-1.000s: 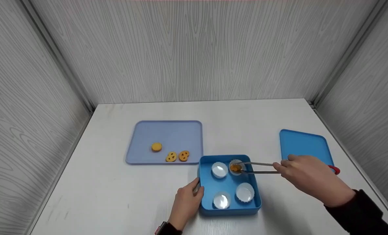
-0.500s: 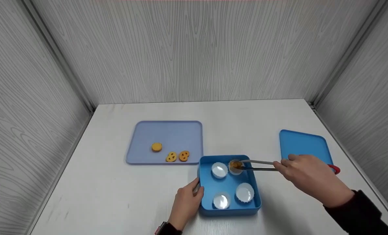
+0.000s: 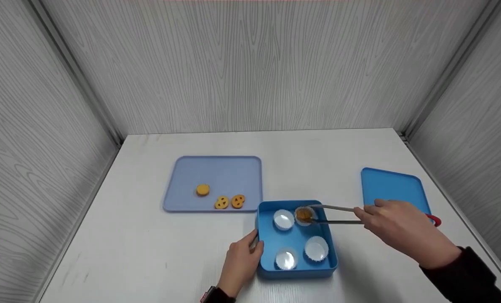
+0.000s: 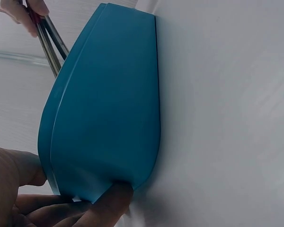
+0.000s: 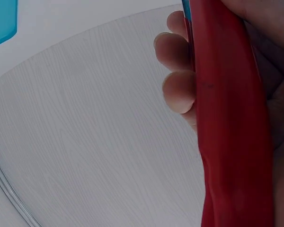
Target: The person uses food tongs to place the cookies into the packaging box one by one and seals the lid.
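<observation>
My right hand (image 3: 395,225) grips red-handled metal tongs (image 3: 339,221); the red handle (image 5: 232,113) fills much of the right wrist view. The tongs' tips stand apart at a white paper baking cup (image 3: 313,221) in the far right corner of a blue box (image 3: 294,273). In that cup lies an orange-brown cookie (image 3: 304,215), partly hidden by the tongs. My left hand (image 3: 238,263) holds the box at its left side. In the left wrist view the fingers (image 4: 106,205) lie against the box's outer wall (image 4: 104,104).
Several other white paper cups (image 3: 283,219) stand in the box. Behind it to the left is a lavender tray (image 3: 217,170) with a round yellow cookie (image 3: 203,190) and two pretzel-shaped cookies (image 3: 238,201). A blue lid or tray (image 3: 395,187) lies at right, partly behind my right hand.
Half a second ago the tongs' tips were closer together on the cookie; now they are spread apart and the cookie rests in the cup. My left hand and the box have stayed in place.
</observation>
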`<control>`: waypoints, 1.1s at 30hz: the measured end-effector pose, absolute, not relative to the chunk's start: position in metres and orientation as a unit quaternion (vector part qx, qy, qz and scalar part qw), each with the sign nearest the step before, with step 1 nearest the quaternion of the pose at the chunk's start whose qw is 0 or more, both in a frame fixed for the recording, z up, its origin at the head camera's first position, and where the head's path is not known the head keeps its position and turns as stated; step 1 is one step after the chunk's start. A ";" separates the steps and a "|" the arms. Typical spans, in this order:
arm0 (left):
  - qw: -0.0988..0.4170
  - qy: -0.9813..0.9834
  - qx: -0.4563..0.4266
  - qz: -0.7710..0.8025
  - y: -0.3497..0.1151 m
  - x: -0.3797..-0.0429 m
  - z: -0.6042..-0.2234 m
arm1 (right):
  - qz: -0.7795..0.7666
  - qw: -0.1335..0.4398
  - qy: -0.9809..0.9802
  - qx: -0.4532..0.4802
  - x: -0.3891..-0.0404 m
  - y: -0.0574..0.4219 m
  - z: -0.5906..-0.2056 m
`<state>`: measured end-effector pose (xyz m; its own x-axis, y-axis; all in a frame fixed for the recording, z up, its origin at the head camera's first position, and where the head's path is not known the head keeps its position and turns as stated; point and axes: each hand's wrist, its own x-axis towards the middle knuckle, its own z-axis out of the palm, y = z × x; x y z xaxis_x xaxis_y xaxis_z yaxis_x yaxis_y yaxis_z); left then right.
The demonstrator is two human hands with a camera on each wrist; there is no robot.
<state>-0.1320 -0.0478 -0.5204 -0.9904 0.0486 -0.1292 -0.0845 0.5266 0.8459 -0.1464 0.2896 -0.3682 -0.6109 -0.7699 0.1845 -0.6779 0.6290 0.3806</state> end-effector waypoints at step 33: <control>0.102 0.865 -0.040 0.489 -0.045 -0.135 -0.519 | 0.036 0.206 -0.891 0.404 -0.197 0.269 -0.378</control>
